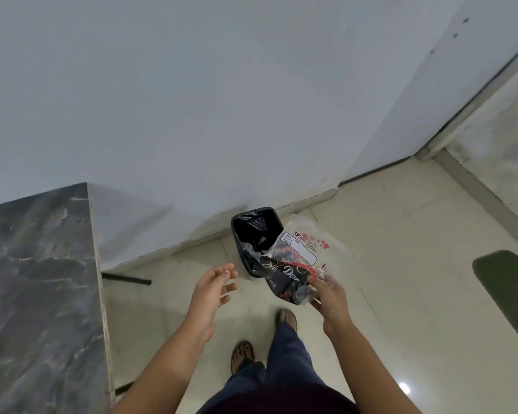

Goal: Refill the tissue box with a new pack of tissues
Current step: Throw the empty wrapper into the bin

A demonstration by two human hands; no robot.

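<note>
You're standing over the bin (256, 234), a small black one with a black liner, set on the tiled floor (401, 264) against the wall (192, 100). Your right hand (329, 294) is pinched shut on the wrapper (299, 258), clear plastic with red print and a dark printed section lower down, held just above and to the right of the bin mouth, partly overlapping it in view. It looks flat and empty, so read it as the new pack's discarded packaging, though contents can't be confirmed. Your left hand (214, 285) is open, fingers spread, holding nothing, a little left of the wrapper and not touching it. Neither the tissue box nor the tissues themselves are in frame; can't say where they sit. The marble counter (39, 279) fills the left side, a dark green mat (506, 288) is at the right edge. Handling: wrapper is very light, limp, slick film; it crumples, clings to fingers and can drift sideways when let go. Hold it by the lower edge as now, or ball it in the fist first. Likely step is binning it; bring it over the opening before releasing so it doesn't land on the floor.
</note>
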